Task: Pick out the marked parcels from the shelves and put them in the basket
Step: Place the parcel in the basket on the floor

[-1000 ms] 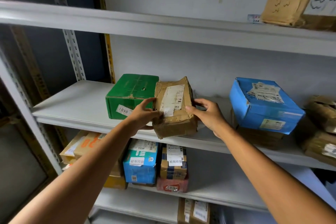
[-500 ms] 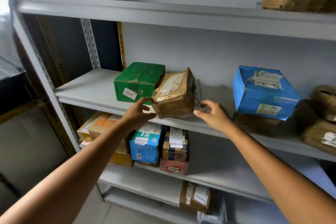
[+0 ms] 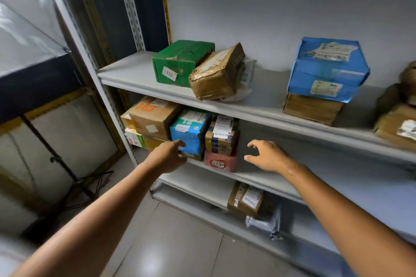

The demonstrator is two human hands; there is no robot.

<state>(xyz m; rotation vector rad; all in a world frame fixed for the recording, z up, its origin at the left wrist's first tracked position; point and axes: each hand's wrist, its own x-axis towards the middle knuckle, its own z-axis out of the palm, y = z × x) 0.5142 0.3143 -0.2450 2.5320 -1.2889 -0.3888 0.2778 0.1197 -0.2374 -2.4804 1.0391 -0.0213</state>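
Both bare arms stretch forward from the bottom of the frame, the two hands level with each other and set apart. The left hand shows its back to the camera, its fingers loosely curled and holding nothing. The right hand is spread like an open claw, its fingers bent and parted, the thumb below them, gripping nothing. The left forearm rises from the lower left corner, the right forearm from the lower right.

Grey metal shelf: green box at left, brown taped parcel leaning on it, flat brown box well right, blue box on top.
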